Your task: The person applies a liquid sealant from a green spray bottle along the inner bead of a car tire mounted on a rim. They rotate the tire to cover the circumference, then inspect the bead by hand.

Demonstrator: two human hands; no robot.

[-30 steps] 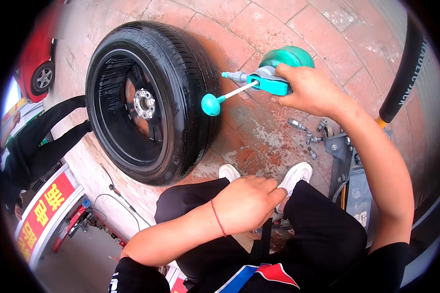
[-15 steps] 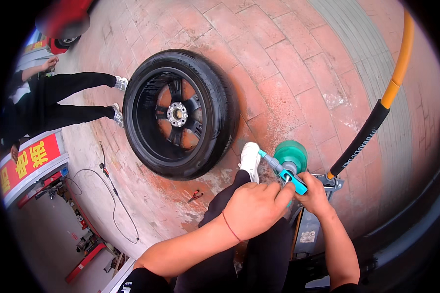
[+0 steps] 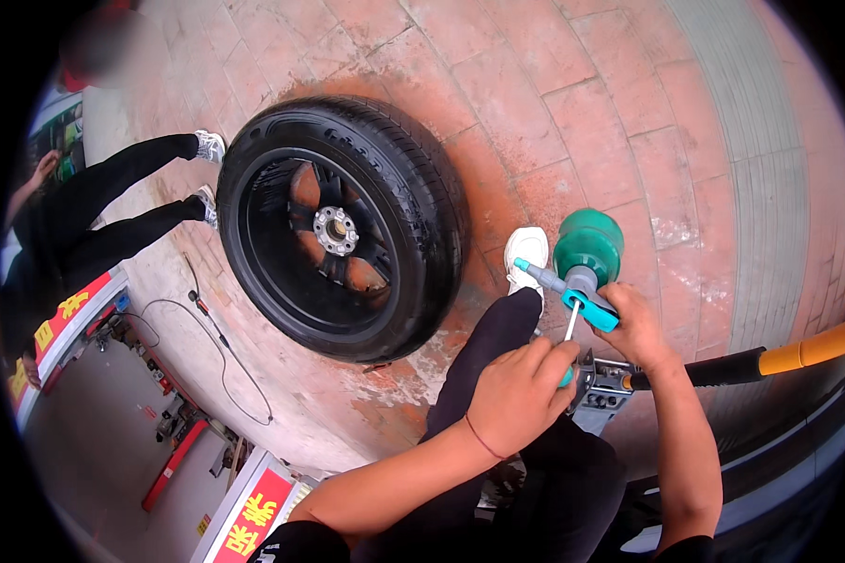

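Green plastic hand pump [image 3: 586, 253] stays gripped in the right hand [image 3: 636, 327], while the left hand [image 3: 521, 394], below it, closes on its thin plunger rod [image 3: 572, 321], running lengthwise between them.

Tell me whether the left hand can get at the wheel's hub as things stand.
Probably not right away. The left hand is closed on the pump's plunger knob, so it is occupied. The path to the hub looks open, but the wheel lies beyond the knee.
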